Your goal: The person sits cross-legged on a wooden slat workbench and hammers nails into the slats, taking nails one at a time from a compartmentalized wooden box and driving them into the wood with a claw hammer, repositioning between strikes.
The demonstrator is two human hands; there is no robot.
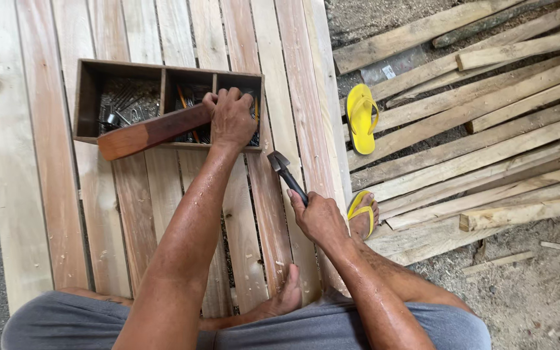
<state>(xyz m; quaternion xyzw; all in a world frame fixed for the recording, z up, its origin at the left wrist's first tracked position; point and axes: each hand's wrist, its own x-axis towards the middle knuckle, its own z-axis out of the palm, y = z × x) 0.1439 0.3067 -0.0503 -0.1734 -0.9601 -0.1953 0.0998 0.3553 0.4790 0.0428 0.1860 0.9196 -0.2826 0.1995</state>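
The left hand (231,120) curls its fingers over the handle bar (153,132) of a dark wooden toolbox (85,97), gripping the bar's far end. The box is shallow and open-topped, split into 3 compartments, with nails (124,104) in the one left of the fingers and orange-handled tools (183,100) just beside them. It rests on pale slats (27,162). The right hand (319,217) is closed around a hammer (286,175), whose dark head points up, away from the knuckles. A yellow sandal (360,116) lies well right.

Bare slats (163,194) lie open below the wooden nail box (85,97).
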